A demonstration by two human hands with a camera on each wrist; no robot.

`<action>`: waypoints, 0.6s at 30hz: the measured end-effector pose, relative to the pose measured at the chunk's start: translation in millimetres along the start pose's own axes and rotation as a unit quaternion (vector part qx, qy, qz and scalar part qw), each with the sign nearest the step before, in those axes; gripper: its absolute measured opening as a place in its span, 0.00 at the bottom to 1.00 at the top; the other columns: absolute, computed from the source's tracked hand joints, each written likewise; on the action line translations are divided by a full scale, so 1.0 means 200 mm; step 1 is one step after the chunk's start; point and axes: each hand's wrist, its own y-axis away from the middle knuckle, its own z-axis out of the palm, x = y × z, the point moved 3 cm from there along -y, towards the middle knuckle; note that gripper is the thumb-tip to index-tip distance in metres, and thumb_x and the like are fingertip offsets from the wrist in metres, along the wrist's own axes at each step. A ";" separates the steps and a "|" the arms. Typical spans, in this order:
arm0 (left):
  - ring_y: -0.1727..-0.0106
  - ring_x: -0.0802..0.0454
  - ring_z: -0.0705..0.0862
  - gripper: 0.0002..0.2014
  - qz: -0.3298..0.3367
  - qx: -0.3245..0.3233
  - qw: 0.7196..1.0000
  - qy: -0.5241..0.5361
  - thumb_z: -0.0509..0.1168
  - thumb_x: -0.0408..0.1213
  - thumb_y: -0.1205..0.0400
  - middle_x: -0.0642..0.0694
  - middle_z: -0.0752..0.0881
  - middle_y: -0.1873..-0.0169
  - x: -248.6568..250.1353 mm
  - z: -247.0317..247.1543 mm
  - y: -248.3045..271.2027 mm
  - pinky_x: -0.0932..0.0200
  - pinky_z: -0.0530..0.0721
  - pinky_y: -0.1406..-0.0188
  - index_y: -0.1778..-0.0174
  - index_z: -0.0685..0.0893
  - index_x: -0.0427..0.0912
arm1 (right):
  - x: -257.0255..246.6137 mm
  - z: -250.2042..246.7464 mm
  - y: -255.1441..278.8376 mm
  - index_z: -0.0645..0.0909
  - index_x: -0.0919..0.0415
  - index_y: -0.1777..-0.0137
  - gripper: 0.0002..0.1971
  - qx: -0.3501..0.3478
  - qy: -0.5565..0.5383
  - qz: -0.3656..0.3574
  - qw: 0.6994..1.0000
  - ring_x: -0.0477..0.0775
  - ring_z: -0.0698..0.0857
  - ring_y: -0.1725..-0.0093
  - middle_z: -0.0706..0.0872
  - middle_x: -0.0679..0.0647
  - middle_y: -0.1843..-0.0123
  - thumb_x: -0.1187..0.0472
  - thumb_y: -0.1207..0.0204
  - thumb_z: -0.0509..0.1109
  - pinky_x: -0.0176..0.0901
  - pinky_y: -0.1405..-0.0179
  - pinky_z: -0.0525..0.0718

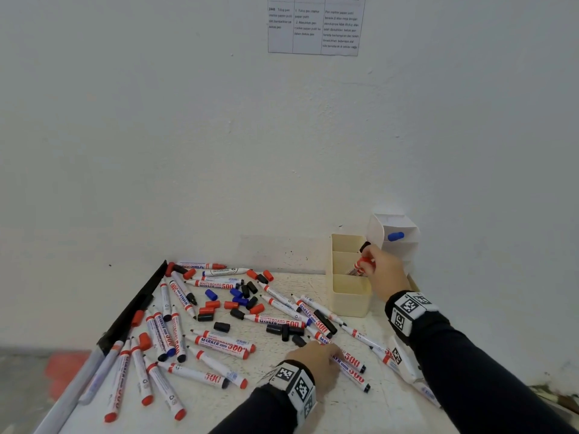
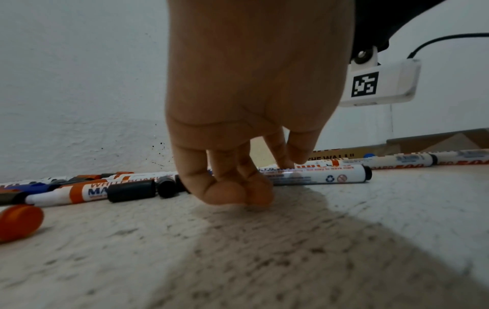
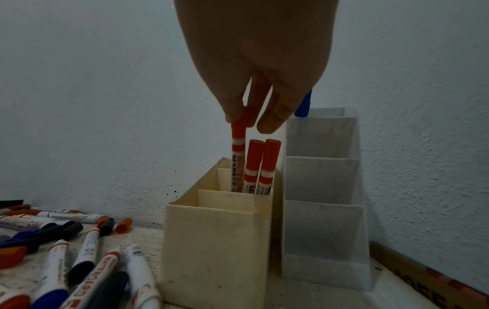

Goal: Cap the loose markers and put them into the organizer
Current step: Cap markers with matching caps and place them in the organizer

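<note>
Right hand (image 3: 254, 62) pinches the red marker (image 3: 238, 146) by its cap, lower end inside the holder (image 3: 217, 240), beside two stowed markers (image 3: 255, 165). Step: stowing. Next I'd lower it and let go. Left hand (image 2: 246, 104) curls onto a black marker (image 2: 317, 177) on the near desk (image 2: 238, 261); I cannot tell if it grips.

Dark long sleeves (image 1: 470, 371) cover both arms, each wrist strapped with a white band (image 1: 407, 311) printed with black square code markers (image 1: 409, 306)
</note>
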 end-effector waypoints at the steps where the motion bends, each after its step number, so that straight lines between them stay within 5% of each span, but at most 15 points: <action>1: 0.45 0.49 0.80 0.15 -0.002 0.003 1.000 -0.002 0.53 0.45 0.15 0.47 0.77 0.36 0.00 0.00 0.00 0.55 0.78 0.42 0.33 0.75 0.54 | 0.02 0.01 0.00 0.80 0.59 0.51 0.03 -0.011 0.031 0.006 0.999 0.54 0.83 0.51 0.85 0.51 0.54 0.64 0.22 0.66 0.43 0.49 0.81; 4: 0.44 0.46 0.83 0.14 -0.019 0.013 1.000 -0.006 0.54 0.46 0.16 0.46 0.82 0.41 0.00 0.01 -0.01 0.51 0.82 0.42 0.38 0.77 0.50 | 0.03 0.03 0.01 0.82 0.52 0.51 0.07 -0.042 0.125 0.006 0.991 0.55 0.79 0.44 0.84 0.48 0.45 0.63 0.22 0.63 0.49 0.43 0.80; 8: 0.53 0.51 0.80 0.05 -0.053 0.019 0.998 0.037 0.61 0.43 0.18 0.49 0.80 0.53 -0.02 0.02 -0.04 0.56 0.82 0.42 0.52 0.78 0.46 | -0.02 0.04 0.05 0.82 0.58 0.46 0.10 -0.034 0.150 -0.005 0.988 0.56 0.73 0.37 0.78 0.52 0.36 0.64 0.22 0.62 0.47 0.38 0.75; 11: 0.54 0.54 0.79 0.08 -0.077 0.048 0.991 0.102 0.67 0.38 0.22 0.51 0.79 0.55 -0.05 0.03 -0.05 0.60 0.81 0.41 0.64 0.74 0.49 | -0.09 0.05 0.10 0.82 0.60 0.51 0.07 -0.001 0.119 -0.033 0.992 0.55 0.77 0.44 0.80 0.54 0.46 0.65 0.24 0.63 0.46 0.46 0.80; 15: 0.55 0.55 0.81 0.11 -0.085 0.105 0.970 0.204 0.65 0.32 0.22 0.52 0.77 0.55 -0.10 -0.03 -0.02 0.66 0.83 0.52 0.67 0.73 0.49 | -0.16 0.15 0.18 0.77 0.56 0.55 0.03 -0.103 0.072 0.016 0.992 0.51 0.80 0.59 0.80 0.49 0.63 0.61 0.23 0.61 0.46 0.58 0.82; 18: 0.61 0.57 0.81 0.09 -0.086 0.168 0.942 0.278 0.65 0.33 0.21 0.51 0.80 0.55 -0.17 -0.13 0.04 0.69 0.83 0.64 0.64 0.73 0.46 | -0.21 0.24 0.25 0.76 0.58 0.54 0.06 -0.158 0.017 0.062 0.985 0.51 0.79 0.61 0.79 0.50 0.63 0.59 0.20 0.59 0.44 0.59 0.79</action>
